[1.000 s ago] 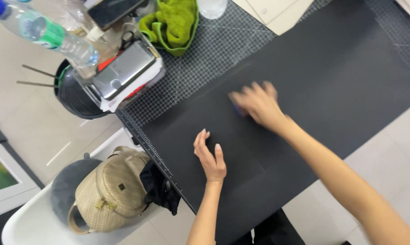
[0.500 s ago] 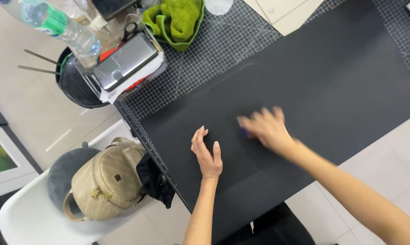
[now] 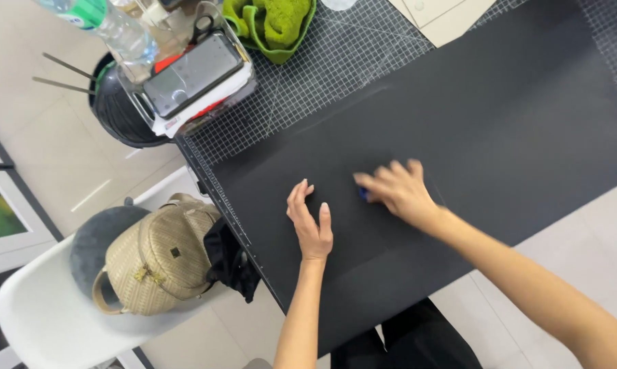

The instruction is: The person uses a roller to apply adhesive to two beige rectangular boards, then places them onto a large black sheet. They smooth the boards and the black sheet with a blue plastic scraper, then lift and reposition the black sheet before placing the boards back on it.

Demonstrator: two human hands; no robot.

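Note:
A large black sheet (image 3: 499, 130) lies across a gridded cutting mat (image 3: 322, 75). My left hand (image 3: 310, 219) rests flat on the sheet near its left edge, fingers apart, pressing it down. My right hand (image 3: 398, 190) lies just to the right of it, fingers curled over a small blue object (image 3: 363, 195) pressed against the sheet. Most of that object is hidden under my fingers.
A clear box holding a phone (image 3: 192, 72) stands at the mat's back left corner, with a plastic bottle (image 3: 107, 24) and a black bin (image 3: 120, 109) beside it. A green cloth (image 3: 274, 20) lies at the back. A woven beige backpack (image 3: 159, 256) sits on a white chair (image 3: 42, 314).
My right hand has slid along the sheet toward my left hand. The left hand has stayed pressed in the same spot.

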